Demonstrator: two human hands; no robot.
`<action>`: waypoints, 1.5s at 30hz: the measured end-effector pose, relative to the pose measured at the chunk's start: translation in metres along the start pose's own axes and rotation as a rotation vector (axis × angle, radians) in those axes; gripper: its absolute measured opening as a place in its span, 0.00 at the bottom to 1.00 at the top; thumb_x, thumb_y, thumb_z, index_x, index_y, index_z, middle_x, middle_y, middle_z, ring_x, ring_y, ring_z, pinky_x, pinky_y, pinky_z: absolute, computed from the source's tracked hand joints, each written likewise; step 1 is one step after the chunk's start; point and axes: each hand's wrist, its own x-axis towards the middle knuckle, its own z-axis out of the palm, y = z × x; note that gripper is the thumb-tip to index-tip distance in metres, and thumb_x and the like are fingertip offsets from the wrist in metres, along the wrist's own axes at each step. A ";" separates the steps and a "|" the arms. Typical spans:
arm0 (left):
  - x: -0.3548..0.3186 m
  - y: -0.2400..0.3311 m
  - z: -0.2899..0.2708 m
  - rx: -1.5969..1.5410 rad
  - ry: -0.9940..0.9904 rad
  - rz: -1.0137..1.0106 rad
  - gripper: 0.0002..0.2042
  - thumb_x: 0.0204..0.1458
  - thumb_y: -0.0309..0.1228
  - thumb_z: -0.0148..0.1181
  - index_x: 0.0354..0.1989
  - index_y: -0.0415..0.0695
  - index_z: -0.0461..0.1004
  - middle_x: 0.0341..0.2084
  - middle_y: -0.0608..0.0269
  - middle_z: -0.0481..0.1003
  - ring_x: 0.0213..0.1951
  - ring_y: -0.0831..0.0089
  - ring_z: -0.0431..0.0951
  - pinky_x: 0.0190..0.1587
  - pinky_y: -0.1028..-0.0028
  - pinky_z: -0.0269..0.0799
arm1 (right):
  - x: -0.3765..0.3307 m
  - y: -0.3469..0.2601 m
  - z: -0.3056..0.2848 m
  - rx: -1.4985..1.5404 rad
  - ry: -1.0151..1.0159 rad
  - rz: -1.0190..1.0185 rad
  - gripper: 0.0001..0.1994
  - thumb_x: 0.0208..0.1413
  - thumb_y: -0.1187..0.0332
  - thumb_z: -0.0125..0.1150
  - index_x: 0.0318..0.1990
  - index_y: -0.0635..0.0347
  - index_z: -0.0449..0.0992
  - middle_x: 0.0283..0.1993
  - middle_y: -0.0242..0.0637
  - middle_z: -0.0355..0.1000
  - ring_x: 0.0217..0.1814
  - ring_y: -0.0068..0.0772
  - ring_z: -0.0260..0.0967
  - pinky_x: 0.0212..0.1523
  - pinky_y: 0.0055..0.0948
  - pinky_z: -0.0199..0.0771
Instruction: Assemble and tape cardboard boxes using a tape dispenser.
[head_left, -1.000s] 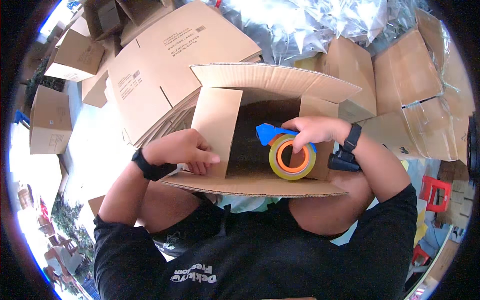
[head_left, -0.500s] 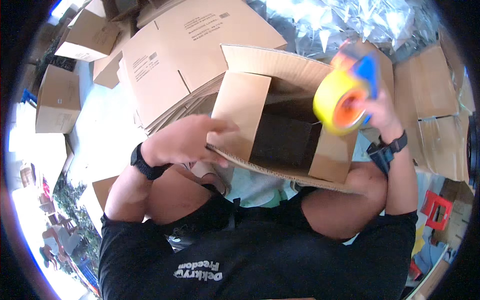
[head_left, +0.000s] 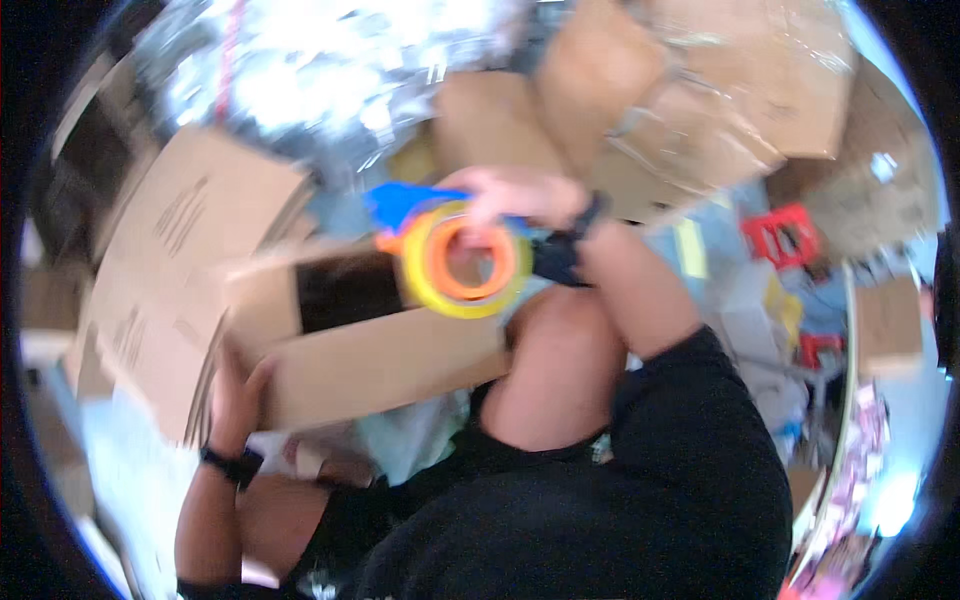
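An open-topped cardboard box (head_left: 390, 365) rests by my legs, its dark inside partly visible between the flaps. My left hand (head_left: 235, 395) grips its left near corner, the thumb lying against the near flap and the fingers round the side. In my right hand (head_left: 520, 200) is a blue tape dispenser (head_left: 405, 205) loaded with a wide yellow roll of tape (head_left: 437, 285) on an orange hub. Hand and dispenser are over the box's right end, which they partly hide. Motion blurs the picture, and I cannot tell whether the tape touches the cardboard.
A stack of flattened cardboard boxes (head_left: 190, 240) stands close at the left. Shiny clear plastic wrapping (head_left: 300, 80) is heaped beyond it. More cartons (head_left: 740, 80) lie at the far right, with a red plastic stool (head_left: 780, 237) nearer.
The view has swung to the right. My left hand has closed on the box's left corner, and the near flap now shows its broad face. My right hand still holds the dispenser, with the roll nearer the flap.
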 end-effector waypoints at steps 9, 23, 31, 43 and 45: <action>0.027 -0.072 -0.001 -0.149 -0.002 0.054 0.37 0.63 0.43 0.60 0.72 0.31 0.53 0.65 0.39 0.65 0.66 0.51 0.65 0.69 0.60 0.57 | 0.057 0.085 0.023 -0.027 -0.248 0.077 0.09 0.43 0.67 0.68 0.30 0.62 0.85 0.35 0.34 0.82 0.32 0.27 0.76 0.33 0.28 0.73; 0.063 -0.076 -0.014 -0.439 -0.140 -0.105 0.35 0.71 0.54 0.41 0.67 0.30 0.62 0.60 0.43 0.70 0.61 0.56 0.69 0.64 0.63 0.64 | 0.030 0.025 0.026 -0.313 -0.113 0.193 0.08 0.39 0.65 0.71 0.27 0.58 0.83 0.25 0.32 0.75 0.23 0.28 0.67 0.23 0.31 0.62; 0.053 -0.048 -0.002 -0.263 -0.089 -0.146 0.33 0.71 0.53 0.40 0.66 0.30 0.63 0.59 0.44 0.70 0.59 0.58 0.70 0.61 0.66 0.65 | 0.023 0.051 -0.030 -0.260 0.193 0.341 0.11 0.35 0.58 0.74 0.20 0.52 0.80 0.21 0.30 0.67 0.19 0.28 0.59 0.19 0.33 0.52; 0.046 -0.054 -0.011 -0.403 -0.120 -0.171 0.32 0.71 0.52 0.41 0.68 0.32 0.62 0.60 0.49 0.70 0.59 0.61 0.70 0.61 0.65 0.66 | 0.019 0.060 -0.019 -0.043 0.156 0.334 0.12 0.43 0.64 0.69 0.35 0.59 0.81 0.29 0.34 0.76 0.24 0.32 0.72 0.25 0.34 0.73; 0.041 -0.064 -0.014 -0.619 -0.097 -0.256 0.32 0.71 0.52 0.41 0.68 0.33 0.62 0.61 0.49 0.70 0.59 0.60 0.70 0.62 0.65 0.66 | 0.016 0.063 -0.014 0.075 0.098 0.316 0.14 0.44 0.65 0.68 0.38 0.62 0.81 0.31 0.37 0.78 0.27 0.34 0.77 0.29 0.37 0.82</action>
